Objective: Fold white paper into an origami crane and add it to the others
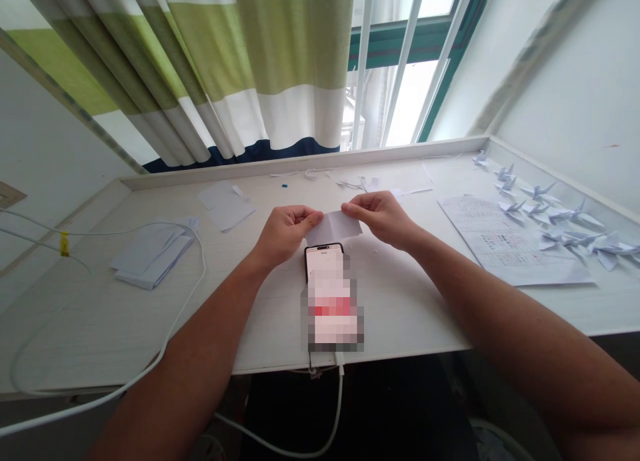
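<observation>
A small white sheet of paper (333, 228) with a crease down its middle is held up between my two hands, just beyond a phone. My left hand (286, 231) pinches its left edge between thumb and fingers. At the upper right corner, my right hand (379, 214) grips it the same way. Below the paper lies the phone (325, 261), screen lit and mostly blurred out, with a white cable (341, 368) at its lower end.
Stacked paper sheets (153, 254) lie on the left, near a looping white cable (204, 261). More paper squares (226, 208) and thin paper strips (357, 183) are farther back. Several folded paper cranes (565, 214) stand at the right around a printed sheet (500, 241). A raised ledge (300, 164) borders the desk.
</observation>
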A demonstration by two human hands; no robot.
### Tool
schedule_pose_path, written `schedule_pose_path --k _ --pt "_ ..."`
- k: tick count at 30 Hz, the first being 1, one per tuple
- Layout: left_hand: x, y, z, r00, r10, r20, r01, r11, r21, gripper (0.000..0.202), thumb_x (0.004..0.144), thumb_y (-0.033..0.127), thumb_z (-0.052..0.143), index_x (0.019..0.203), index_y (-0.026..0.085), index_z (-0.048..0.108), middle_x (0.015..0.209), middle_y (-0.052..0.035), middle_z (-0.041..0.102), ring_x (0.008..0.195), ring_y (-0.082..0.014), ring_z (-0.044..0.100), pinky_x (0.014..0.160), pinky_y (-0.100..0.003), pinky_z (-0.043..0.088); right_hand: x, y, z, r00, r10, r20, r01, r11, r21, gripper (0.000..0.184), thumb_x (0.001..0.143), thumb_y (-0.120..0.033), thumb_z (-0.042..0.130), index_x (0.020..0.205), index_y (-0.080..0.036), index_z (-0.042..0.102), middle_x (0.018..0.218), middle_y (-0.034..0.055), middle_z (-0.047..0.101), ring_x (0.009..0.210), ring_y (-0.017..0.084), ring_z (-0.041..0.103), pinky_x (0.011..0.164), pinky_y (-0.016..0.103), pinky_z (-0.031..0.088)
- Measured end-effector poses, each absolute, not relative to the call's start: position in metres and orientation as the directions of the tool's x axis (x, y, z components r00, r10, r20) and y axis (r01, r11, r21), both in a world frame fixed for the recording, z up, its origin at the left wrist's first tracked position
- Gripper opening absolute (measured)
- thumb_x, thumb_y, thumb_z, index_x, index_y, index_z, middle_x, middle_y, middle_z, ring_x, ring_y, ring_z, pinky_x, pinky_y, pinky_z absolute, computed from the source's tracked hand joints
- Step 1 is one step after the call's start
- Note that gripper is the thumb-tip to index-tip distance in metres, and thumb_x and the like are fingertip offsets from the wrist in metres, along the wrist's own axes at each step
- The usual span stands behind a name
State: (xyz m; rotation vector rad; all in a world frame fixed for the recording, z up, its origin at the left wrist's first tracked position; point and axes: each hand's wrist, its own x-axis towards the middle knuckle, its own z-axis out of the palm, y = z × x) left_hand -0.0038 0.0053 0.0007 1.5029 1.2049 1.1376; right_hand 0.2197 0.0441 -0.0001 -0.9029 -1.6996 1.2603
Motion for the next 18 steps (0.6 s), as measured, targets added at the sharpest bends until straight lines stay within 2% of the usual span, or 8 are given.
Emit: schedule_pose_path --k 5,11,18 --pt "-0.0055 0.006 -0.0004 0.114 0.988 0.109 0.127 -0.123 0.984 0.047 0.072 0.059 0.09 0.086 0.015 0.081 0.083 -0.0091 0.08 0.073 -0.0192 0.069 0.067 -0.03 0.054 0.2216 0.0449 0.0012 -0.408 0.893 0.19 0.068 0.238 -0.969 0.042 0.084 -0.056 0.08 0.073 -0.016 0.075 0.069 0.0023 0.068 0.064 0.013 0.055 0.059 0.029 0.04" --pt "-0.0065 0.0054 0.0004 0.089 0.989 0.122 0.139 -0.134 0.981 0.045 0.07 0.056 0.092 0.084 0.015 0.082 0.081 -0.0094 0.081 0.072 -0.0195 0.07 0.066 -0.031 0.055 0.2211 0.0441 0.0001 -0.449 0.877 0.173 0.035 0.21 -0.977 0.036 0.078 -0.052 0.088 0.082 -0.017 0.078 0.079 0.0051 0.075 0.072 0.017 0.063 0.064 0.031 0.048" --pt "-0.0068 0.0031 0.0043 0.103 0.985 0.141 0.193 -0.159 0.968 0.044 0.068 0.056 0.093 0.084 0.017 0.083 0.084 -0.0097 0.082 0.076 -0.022 0.074 0.07 -0.032 0.058 0.2235 0.0448 -0.0002 -0.46 0.868 0.188 0.099 0.26 -0.96 0.042 0.083 -0.057 0.082 0.077 -0.016 0.076 0.071 0.0041 0.07 0.065 0.015 0.057 0.059 0.03 0.042"
